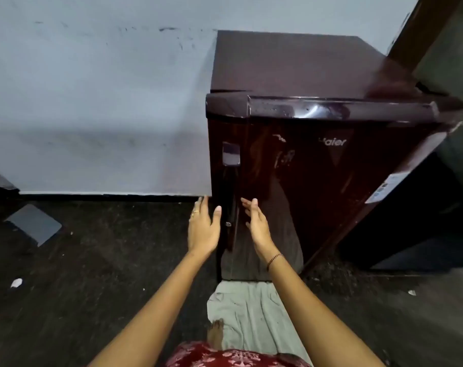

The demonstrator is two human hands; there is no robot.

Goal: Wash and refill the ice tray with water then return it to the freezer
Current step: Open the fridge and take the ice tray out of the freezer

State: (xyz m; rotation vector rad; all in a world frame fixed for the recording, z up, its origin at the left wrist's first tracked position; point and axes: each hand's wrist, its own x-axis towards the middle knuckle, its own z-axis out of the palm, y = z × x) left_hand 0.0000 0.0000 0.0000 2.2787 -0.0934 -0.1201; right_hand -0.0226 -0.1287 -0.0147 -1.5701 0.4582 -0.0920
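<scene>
A small dark maroon fridge [304,160] stands on the floor against the pale wall, its door shut. A dark vertical handle [229,197] runs down the door's left edge, with a keyhole low on it. My left hand [203,229] is stretched out with straight fingers just left of the handle, at the door's edge. My right hand [256,223] is held open just right of the handle, close to the door front. Neither hand holds anything. No ice tray is in view.
A pale cloth [251,313] lies on the dark floor in front of the fridge, with my foot on it. A grey flat piece [34,223] lies on the floor at left. A dark opening and a wooden frame [415,35] stand to the fridge's right.
</scene>
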